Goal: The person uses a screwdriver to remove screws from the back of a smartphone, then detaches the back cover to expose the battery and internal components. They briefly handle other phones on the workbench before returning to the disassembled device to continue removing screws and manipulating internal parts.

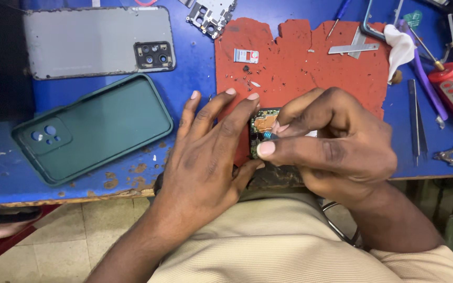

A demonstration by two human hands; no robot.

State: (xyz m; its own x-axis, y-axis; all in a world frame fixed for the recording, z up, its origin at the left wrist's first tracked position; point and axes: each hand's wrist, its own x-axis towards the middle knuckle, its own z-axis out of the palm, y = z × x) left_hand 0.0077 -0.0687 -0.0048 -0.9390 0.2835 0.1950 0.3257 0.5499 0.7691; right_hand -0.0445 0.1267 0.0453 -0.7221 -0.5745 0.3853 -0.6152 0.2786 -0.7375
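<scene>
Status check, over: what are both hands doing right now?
Left hand flat, steadying circuit board. Right hand pinching small blue-tipped tool onto it. Loose screws lie apart on red mat.

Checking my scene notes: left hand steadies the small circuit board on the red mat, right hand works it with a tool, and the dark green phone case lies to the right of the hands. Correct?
Not quite. The head view shows the dark green phone case left of the hands, on the blue table. The rest holds: the left hand steadies the small circuit board on the red mat, and the right hand works it with a tool.
</scene>
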